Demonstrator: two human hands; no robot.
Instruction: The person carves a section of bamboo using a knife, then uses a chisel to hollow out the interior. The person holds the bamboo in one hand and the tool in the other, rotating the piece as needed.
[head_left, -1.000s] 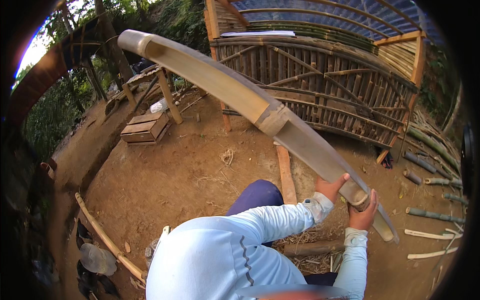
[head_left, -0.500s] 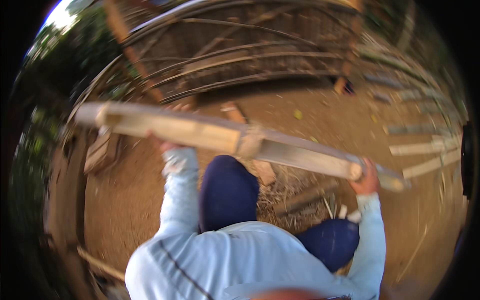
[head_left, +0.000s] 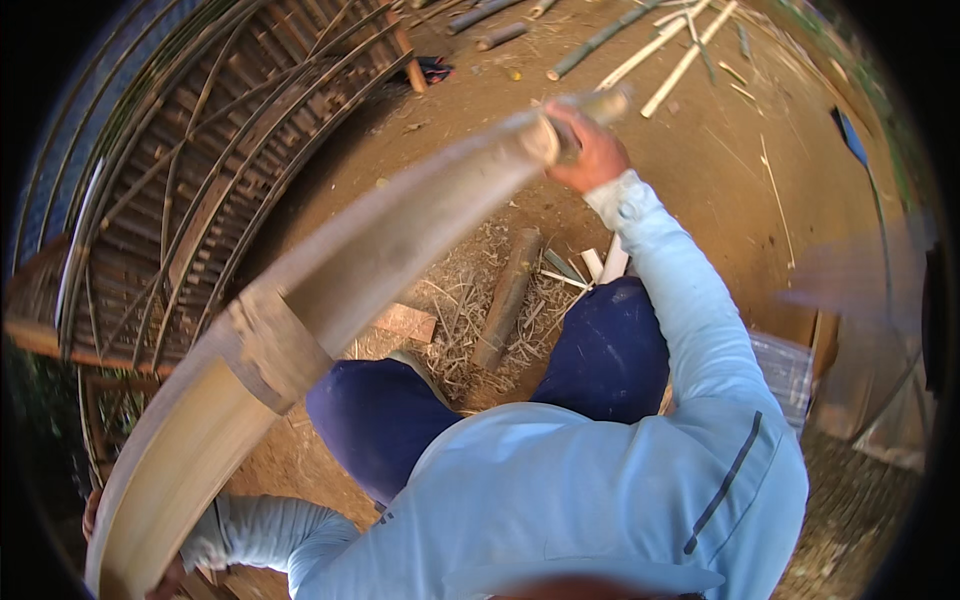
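Note:
I hold a thick bamboo pole (head_left: 275,348) in both hands. Two long openings are cut in its side, with an uncut band at the node between them. The pole runs tilted from the lower left to the upper middle. My right hand (head_left: 592,150) is wrapped round its far, narrower end, just past the last opening. At the near left end my left hand (head_left: 168,582) grips it from beneath; only some fingers and the thumb show, on either side of the pole. Below the pole are my knees in dark blue trousers (head_left: 612,350).
Between my feet, a short brown log (head_left: 508,300) lies on shavings (head_left: 450,320), beside a reddish wooden block (head_left: 408,322). A slatted wooden structure (head_left: 215,170) stands at the left. Bamboo poles (head_left: 605,38) and pale strips (head_left: 690,58) lie on the far ground.
The pole has swung from lying nearly across in front of me: its left end came down toward me, its right end went up and away. My view has turned to the right.

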